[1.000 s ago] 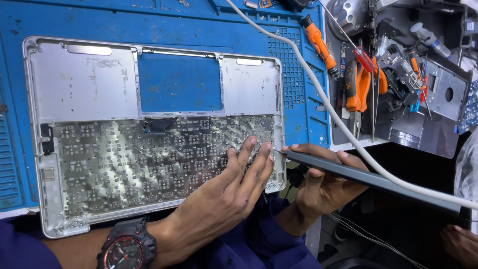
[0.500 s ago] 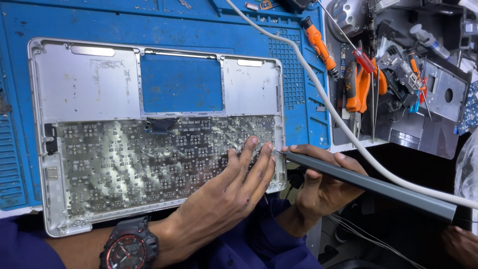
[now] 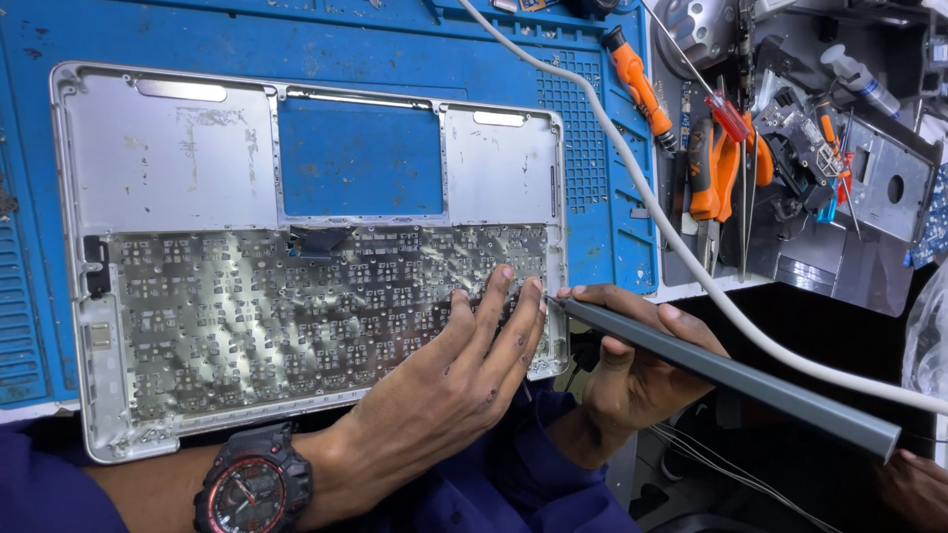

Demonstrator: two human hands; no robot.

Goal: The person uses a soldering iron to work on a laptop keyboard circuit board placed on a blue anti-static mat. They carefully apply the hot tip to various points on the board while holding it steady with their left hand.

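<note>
A silver laptop top case [image 3: 178, 168] lies upside down on a blue work mat [image 3: 415, 39], its keyboard backing [image 3: 247, 316] exposed. My left hand [image 3: 444, 390] rests flat on the lower right corner of the keyboard backing, fingers spread towards the case edge. My right hand [image 3: 632, 370] grips a long grey pen-like tool [image 3: 731, 375]. Its tip touches the right edge of the case beside my left fingertips. A black wristwatch [image 3: 252, 484] sits on my left wrist.
A white cable [image 3: 632, 168] runs diagonally across the mat and over the tool. Orange-handled screwdrivers [image 3: 637, 84] and pliers [image 3: 706, 173] lie at the right by metal parts [image 3: 879, 178]. Another person's hand [image 3: 913, 484] shows at the lower right corner.
The view has shifted slightly. My hands and the grey tool stay at the lower right corner of the case, almost unmoved.
</note>
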